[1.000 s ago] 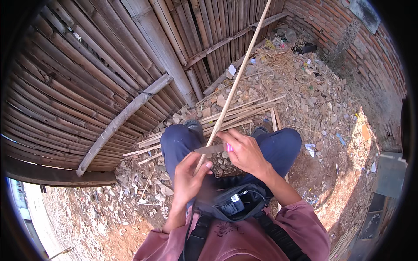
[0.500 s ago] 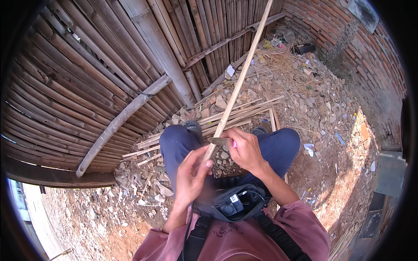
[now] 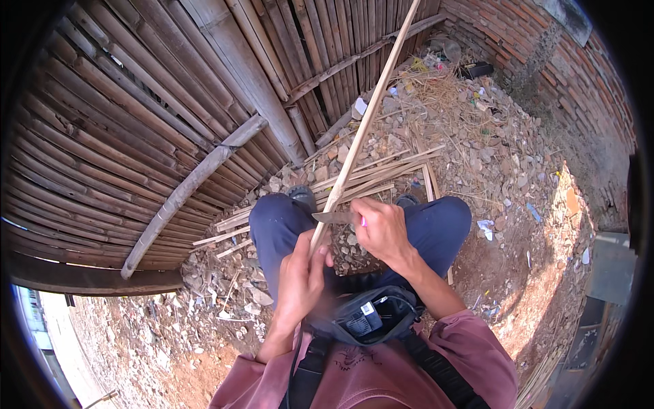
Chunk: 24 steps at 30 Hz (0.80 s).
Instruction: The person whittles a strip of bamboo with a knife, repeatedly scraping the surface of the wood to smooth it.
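Observation:
A long, pale bamboo strip [image 3: 363, 129] runs from my lap up and away to the far top edge of the view. My left hand [image 3: 304, 276] is closed round its near end, the thumb lying along it. In my right hand [image 3: 381, 232] is a knife [image 3: 334, 217] with a short dark blade and a bit of pink at its handle. The blade lies across the strip just beyond my left fingers, touching or very close to it. Most of the handle is hidden in my right fist.
More split bamboo strips [image 3: 381, 174] lie in a loose pile beyond my knees. A bamboo wall [image 3: 136, 136] rises on the left, a brick wall [image 3: 545, 61] at the far right. Rubble and litter [image 3: 470, 157] cover the ground. An open black pouch [image 3: 371, 317] sits at my waist.
My left hand has moved slightly away from me along with the strip's near end, which has shifted left. The knife blade has moved a little left with the strip.

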Available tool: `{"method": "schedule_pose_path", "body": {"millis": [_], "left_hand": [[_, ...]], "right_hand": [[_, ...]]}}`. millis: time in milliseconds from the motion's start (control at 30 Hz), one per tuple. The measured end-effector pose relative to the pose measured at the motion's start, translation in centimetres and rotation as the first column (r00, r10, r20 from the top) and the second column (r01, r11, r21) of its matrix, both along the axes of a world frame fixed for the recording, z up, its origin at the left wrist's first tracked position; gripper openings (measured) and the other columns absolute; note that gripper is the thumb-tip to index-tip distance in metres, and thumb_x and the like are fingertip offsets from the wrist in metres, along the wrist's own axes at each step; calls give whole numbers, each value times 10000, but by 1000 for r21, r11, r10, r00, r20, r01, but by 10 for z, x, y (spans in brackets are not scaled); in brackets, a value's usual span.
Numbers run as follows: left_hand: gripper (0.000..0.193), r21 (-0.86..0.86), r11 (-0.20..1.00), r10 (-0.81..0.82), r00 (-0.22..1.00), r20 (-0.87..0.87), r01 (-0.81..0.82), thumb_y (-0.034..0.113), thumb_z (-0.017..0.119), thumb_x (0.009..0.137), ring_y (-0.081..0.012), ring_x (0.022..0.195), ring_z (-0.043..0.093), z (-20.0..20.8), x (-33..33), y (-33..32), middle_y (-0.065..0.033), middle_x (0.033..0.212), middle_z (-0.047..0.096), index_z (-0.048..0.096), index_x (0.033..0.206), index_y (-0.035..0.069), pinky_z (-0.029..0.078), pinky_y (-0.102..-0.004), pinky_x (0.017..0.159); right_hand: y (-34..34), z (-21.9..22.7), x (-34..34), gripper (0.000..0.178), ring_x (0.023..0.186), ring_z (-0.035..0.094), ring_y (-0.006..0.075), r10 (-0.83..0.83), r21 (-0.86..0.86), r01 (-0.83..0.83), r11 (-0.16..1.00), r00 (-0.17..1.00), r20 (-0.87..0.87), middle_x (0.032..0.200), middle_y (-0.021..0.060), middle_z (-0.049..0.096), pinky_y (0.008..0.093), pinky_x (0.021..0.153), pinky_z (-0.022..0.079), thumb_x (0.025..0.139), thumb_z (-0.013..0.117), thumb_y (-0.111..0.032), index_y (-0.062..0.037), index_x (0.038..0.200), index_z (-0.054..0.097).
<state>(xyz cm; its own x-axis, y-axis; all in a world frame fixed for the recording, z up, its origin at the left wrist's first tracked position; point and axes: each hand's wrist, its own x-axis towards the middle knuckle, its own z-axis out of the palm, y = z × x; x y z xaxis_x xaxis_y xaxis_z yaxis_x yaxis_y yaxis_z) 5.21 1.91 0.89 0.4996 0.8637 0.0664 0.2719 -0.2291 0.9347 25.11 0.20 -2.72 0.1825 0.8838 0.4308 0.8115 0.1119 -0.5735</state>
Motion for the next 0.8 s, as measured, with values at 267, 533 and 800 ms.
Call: {"method": "schedule_pose_path", "body": {"millis": [267, 533, 800], "left_hand": [[288, -129, 990, -73, 993, -89, 61, 191, 457, 1136, -212, 808, 652, -4, -10, 2, -126, 871, 655, 559, 1314, -10, 513, -337, 767], [305, -230, 965, -175, 966, -189, 129, 187, 463, 1130, -398, 897, 685, 4, -15, 6, -202, 984, 671, 447, 1345, -29, 520, -450, 816], [281, 6, 997, -75, 978, -195, 78, 176, 518, 1109, -441, 823, 644, -1, -4, -1, -253, 922, 678, 469, 1297, -27, 506, -491, 697]], "right_hand": [[4, 0, 5, 25, 677, 670, 397, -34, 14, 34, 999, 999, -35, 749, 146, 662, 483, 583, 505, 840, 635, -20, -42, 852, 631], [4, 1, 9, 25, 669, 661, 403, -36, 6, 36, 999, 999, -31, 744, 146, 657, 480, 574, 499, 848, 633, -21, -40, 841, 618], [1, 0, -6, 32, 643, 690, 378, 45, -1, -45, 999, 999, -11, 739, 127, 687, 491, 563, 539, 789, 659, -67, -64, 820, 665]]}}
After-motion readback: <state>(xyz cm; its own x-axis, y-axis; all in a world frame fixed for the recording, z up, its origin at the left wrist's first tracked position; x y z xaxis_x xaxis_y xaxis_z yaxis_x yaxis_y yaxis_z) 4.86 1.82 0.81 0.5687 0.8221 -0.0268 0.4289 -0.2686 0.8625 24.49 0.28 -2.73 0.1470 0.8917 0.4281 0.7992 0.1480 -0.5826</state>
